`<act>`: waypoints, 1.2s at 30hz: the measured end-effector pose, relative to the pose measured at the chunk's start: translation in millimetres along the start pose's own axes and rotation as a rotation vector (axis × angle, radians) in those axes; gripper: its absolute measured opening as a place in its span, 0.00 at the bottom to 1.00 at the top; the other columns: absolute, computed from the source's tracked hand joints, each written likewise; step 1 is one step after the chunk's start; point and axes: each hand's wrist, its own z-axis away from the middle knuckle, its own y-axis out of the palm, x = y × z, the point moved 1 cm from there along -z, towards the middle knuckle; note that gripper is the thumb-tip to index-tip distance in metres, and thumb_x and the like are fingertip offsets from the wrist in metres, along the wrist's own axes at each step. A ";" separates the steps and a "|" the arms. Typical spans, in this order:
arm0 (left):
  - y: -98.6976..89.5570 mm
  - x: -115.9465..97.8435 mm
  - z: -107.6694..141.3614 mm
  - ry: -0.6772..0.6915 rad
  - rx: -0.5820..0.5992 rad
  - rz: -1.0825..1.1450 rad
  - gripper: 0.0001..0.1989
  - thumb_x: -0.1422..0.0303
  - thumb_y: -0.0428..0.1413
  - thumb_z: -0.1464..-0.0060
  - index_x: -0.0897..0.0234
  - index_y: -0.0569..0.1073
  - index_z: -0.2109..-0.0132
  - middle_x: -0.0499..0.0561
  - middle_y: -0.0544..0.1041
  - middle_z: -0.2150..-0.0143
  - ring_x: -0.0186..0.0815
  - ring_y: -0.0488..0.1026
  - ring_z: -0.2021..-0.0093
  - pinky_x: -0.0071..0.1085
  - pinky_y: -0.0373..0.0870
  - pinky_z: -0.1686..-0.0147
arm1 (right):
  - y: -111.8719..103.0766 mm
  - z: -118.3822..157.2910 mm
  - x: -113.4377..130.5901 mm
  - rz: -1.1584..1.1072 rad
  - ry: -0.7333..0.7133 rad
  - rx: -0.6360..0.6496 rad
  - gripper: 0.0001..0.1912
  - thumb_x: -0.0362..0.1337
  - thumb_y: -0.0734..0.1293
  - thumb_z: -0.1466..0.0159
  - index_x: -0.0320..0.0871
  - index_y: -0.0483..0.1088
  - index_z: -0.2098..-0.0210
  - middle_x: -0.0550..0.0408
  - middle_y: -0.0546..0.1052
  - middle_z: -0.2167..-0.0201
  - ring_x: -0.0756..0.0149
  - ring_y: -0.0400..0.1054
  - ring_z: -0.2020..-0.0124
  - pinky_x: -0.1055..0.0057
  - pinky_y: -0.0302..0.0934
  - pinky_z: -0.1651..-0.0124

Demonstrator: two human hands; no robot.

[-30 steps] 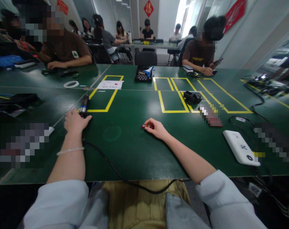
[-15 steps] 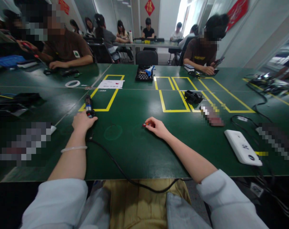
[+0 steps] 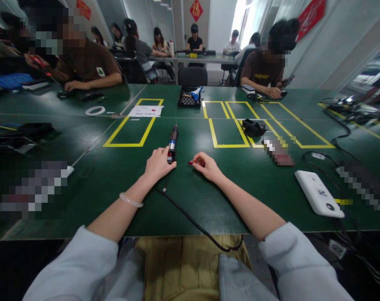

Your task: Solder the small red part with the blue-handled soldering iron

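My left hand (image 3: 160, 163) is wrapped round the rear end of a corded electric screwdriver (image 3: 172, 140), whose thin tip points away from me over the green table (image 3: 196, 200). A black cable (image 3: 190, 219) trails from behind that hand and hangs over the table's near edge. My right hand (image 3: 207, 166), just right of the screwdriver, pinches a small red piece (image 3: 191, 162) between thumb and fingertips. Its far part is hidden by the fingers, and its exact kind is too small to make out.
Yellow tape outlines (image 3: 232, 146) mark the table. A black plastic part (image 3: 254, 127) and a white power bank (image 3: 318, 193) lie on the right. Further back stand a black tray (image 3: 182, 100) and a paper sheet (image 3: 145, 111). Two co-workers sit across, one at left (image 3: 92, 62), one at right (image 3: 261, 69).
My left hand has carried the electric screwdriver rightward from the left tape outline to near my right hand, its cable following. My right hand has barely moved.
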 end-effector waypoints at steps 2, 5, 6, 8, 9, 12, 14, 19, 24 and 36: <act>2.8 -18.3 5.2 0.083 -0.016 0.006 0.32 0.55 0.54 0.47 0.65 0.61 0.38 0.60 0.69 0.46 0.48 0.65 0.48 0.38 0.67 0.54 | -0.2 0.2 -1.4 0.023 -0.026 -0.020 0.03 0.34 0.64 0.40 0.43 0.65 0.65 0.59 0.67 0.69 0.72 0.60 0.73 0.74 0.58 0.67; 6.6 -35.6 11.1 0.166 -0.028 0.021 0.33 0.55 0.54 0.46 0.67 0.61 0.38 0.61 0.69 0.46 0.47 0.65 0.49 0.38 0.66 0.51 | 0.1 0.4 -2.5 0.067 -0.043 -0.037 0.03 0.33 0.64 0.40 0.43 0.64 0.65 0.59 0.66 0.69 0.72 0.60 0.73 0.74 0.58 0.67; 7.5 -39.1 12.5 0.184 -0.032 0.028 0.33 0.55 0.54 0.46 0.67 0.61 0.38 0.61 0.69 0.46 0.47 0.65 0.49 0.38 0.65 0.51 | 0.4 0.5 -2.3 0.083 -0.048 -0.036 0.03 0.32 0.64 0.40 0.43 0.63 0.66 0.59 0.65 0.69 0.72 0.60 0.73 0.74 0.58 0.67; 8.5 -43.4 14.3 0.209 -0.039 0.037 0.32 0.56 0.54 0.46 0.67 0.60 0.38 0.61 0.69 0.46 0.47 0.65 0.49 0.38 0.65 0.51 | 1.0 0.5 -1.5 0.116 -0.058 -0.029 0.04 0.31 0.64 0.41 0.43 0.63 0.66 0.59 0.65 0.69 0.72 0.60 0.73 0.73 0.58 0.67; 8.6 -44.6 14.8 0.217 -0.042 0.040 0.32 0.56 0.54 0.46 0.67 0.60 0.38 0.60 0.69 0.47 0.47 0.65 0.50 0.38 0.65 0.51 | 1.3 0.5 -1.0 0.133 -0.063 -0.024 0.04 0.31 0.64 0.41 0.43 0.63 0.66 0.59 0.65 0.69 0.72 0.60 0.73 0.73 0.58 0.66; 7.6 -46.3 15.6 0.226 -0.043 0.038 0.32 0.57 0.54 0.46 0.66 0.60 0.38 0.60 0.69 0.47 0.46 0.65 0.50 0.38 0.65 0.51 | 2.1 0.6 -0.3 0.189 -0.057 -0.001 0.03 0.31 0.64 0.40 0.43 0.64 0.65 0.58 0.65 0.68 0.70 0.60 0.72 0.72 0.58 0.65; 6.5 -46.9 15.8 0.227 -0.040 0.033 0.32 0.57 0.54 0.46 0.66 0.60 0.38 0.60 0.69 0.47 0.47 0.65 0.50 0.38 0.64 0.51 | 2.4 0.7 -0.6 0.220 -0.044 0.024 0.03 0.31 0.64 0.39 0.43 0.66 0.65 0.57 0.65 0.67 0.70 0.61 0.71 0.72 0.59 0.63; 5.0 -47.9 16.3 0.225 -0.030 0.021 0.32 0.58 0.54 0.46 0.67 0.60 0.37 0.61 0.69 0.48 0.47 0.65 0.50 0.39 0.64 0.52 | 1.9 1.0 -0.4 0.230 -0.058 0.020 0.05 0.32 0.64 0.37 0.43 0.71 0.62 0.54 0.67 0.62 0.69 0.63 0.69 0.70 0.60 0.60; 4.4 -47.4 15.8 0.211 -0.017 0.018 0.33 0.56 0.55 0.46 0.66 0.60 0.37 0.61 0.69 0.47 0.48 0.66 0.50 0.39 0.63 0.53 | 2.4 1.5 0.8 0.213 -0.071 0.003 0.09 0.29 0.62 0.37 0.42 0.72 0.61 0.55 0.70 0.67 0.69 0.64 0.70 0.71 0.60 0.63; 4.3 -54.9 14.0 0.152 -0.060 -0.012 0.32 0.51 0.48 0.41 0.63 0.59 0.36 0.61 0.69 0.50 0.48 0.66 0.52 0.40 0.61 0.55 | -0.3 3.7 1.9 0.100 -0.008 -0.019 0.12 0.31 0.60 0.38 0.42 0.68 0.55 0.54 0.76 0.63 0.71 0.67 0.71 0.73 0.61 0.65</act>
